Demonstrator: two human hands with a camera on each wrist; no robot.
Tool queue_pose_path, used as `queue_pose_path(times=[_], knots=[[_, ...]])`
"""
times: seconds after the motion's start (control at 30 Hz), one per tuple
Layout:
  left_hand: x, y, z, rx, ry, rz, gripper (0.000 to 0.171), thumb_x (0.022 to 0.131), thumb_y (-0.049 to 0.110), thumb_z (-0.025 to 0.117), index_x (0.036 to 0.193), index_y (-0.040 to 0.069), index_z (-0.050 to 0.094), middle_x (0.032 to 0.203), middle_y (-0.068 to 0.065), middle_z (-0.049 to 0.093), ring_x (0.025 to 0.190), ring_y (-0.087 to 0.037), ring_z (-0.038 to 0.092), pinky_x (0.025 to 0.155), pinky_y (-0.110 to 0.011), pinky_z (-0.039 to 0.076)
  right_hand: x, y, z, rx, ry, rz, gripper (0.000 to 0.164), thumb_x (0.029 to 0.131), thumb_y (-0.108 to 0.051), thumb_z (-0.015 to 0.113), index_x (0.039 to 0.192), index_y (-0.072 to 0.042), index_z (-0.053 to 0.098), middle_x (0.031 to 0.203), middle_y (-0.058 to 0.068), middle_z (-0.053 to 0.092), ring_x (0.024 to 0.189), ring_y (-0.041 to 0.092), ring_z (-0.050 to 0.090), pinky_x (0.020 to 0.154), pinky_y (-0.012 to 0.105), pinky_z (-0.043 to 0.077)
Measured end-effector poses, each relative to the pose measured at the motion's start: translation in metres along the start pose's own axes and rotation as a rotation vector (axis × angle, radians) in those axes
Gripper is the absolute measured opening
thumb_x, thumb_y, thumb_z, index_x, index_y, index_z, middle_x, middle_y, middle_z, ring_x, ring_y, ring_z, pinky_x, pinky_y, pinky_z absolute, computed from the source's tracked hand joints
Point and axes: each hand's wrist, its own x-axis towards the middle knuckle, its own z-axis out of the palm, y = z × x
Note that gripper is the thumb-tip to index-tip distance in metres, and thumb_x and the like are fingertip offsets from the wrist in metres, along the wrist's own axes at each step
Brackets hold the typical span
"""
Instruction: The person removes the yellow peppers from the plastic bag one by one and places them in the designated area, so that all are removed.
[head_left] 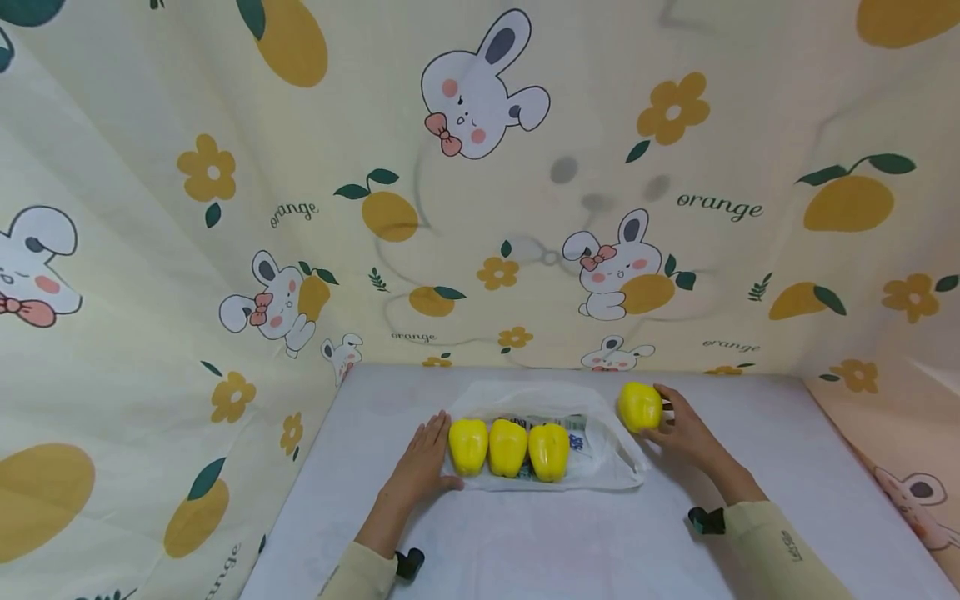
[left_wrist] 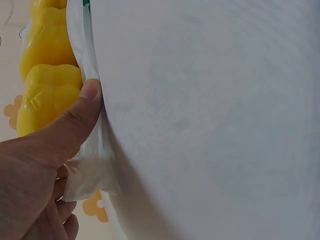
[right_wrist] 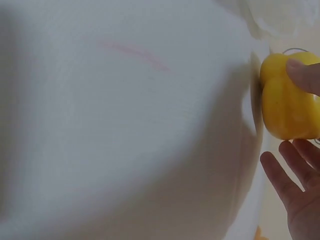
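Observation:
Three yellow bell peppers stand in a row on a white plastic bag: a left one, a middle one and a right one. My left hand rests at the bag's left end beside the left pepper. Its fingers reach forward, and its thumb touches the bag's front edge, as the left wrist view shows. Off the bag's right back corner, my right hand holds a fourth yellow bell pepper between thumb and fingers. Part of this pepper falls outside the right wrist view.
The bag lies flat on a white-covered table and has a printed label showing behind the peppers. A patterned cloth with rabbits and oranges hangs behind and at both sides. Small dark devices sit at both wrists.

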Motion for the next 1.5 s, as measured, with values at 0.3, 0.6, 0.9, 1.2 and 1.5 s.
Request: queue_pose_path(times=[0.3, 0.6, 0.9, 1.2, 1.5], knots=[[-0.002, -0.001, -0.001, 0.009, -0.005, 0.010, 0.119, 0.085, 0.043, 0.092, 0.168, -0.004, 0.021, 0.177, -0.021, 0.020, 0.164, -0.034, 0.021, 0.135, -0.050, 0.017, -0.002, 0.006, 0.003, 0.010, 0.015, -0.009, 0.104, 0.093, -0.020, 0.087, 0.165, 0.005, 0.017, 0.157, 0.039, 0.033, 0.131, 0.057, 0.050, 0.110, 0.067, 0.051], [-0.001, 0.002, -0.003, 0.007, -0.006, -0.004, 0.119, 0.085, 0.044, 0.091, 0.169, -0.002, 0.020, 0.178, -0.020, 0.019, 0.165, -0.034, 0.020, 0.135, -0.050, 0.016, -0.006, 0.006, 0.001, 0.010, 0.033, -0.029, 0.103, 0.093, -0.021, 0.087, 0.165, 0.005, 0.018, 0.156, 0.039, 0.034, 0.132, 0.058, 0.050, 0.109, 0.068, 0.051], [-0.004, 0.004, -0.004, -0.008, -0.004, -0.003, 0.117, 0.085, 0.040, 0.092, 0.168, -0.004, 0.022, 0.177, -0.021, 0.021, 0.164, -0.034, 0.021, 0.135, -0.050, 0.018, -0.014, 0.002, -0.003, -0.003, 0.041, -0.005, 0.105, 0.093, -0.027, 0.087, 0.167, 0.000, 0.018, 0.160, 0.038, 0.030, 0.135, 0.060, 0.046, 0.109, 0.074, 0.047], [-0.004, 0.004, -0.002, -0.004, 0.000, 0.000, 0.118, 0.085, 0.041, 0.092, 0.168, -0.004, 0.022, 0.177, -0.020, 0.020, 0.164, -0.033, 0.021, 0.135, -0.050, 0.018, -0.021, -0.011, -0.006, -0.006, 0.090, -0.085, 0.099, 0.093, -0.017, 0.087, 0.166, 0.003, 0.023, 0.160, 0.037, 0.032, 0.139, 0.057, 0.042, 0.110, 0.071, 0.048], [-0.005, 0.004, -0.004, -0.014, 0.006, -0.002, 0.117, 0.085, 0.040, 0.092, 0.168, -0.004, 0.022, 0.177, -0.021, 0.021, 0.164, -0.033, 0.023, 0.135, -0.050, 0.018, -0.029, -0.029, -0.008, -0.018, 0.118, -0.121, 0.098, 0.091, -0.013, 0.088, 0.166, 0.001, 0.026, 0.162, 0.036, 0.032, 0.140, 0.056, 0.042, 0.111, 0.071, 0.048]])
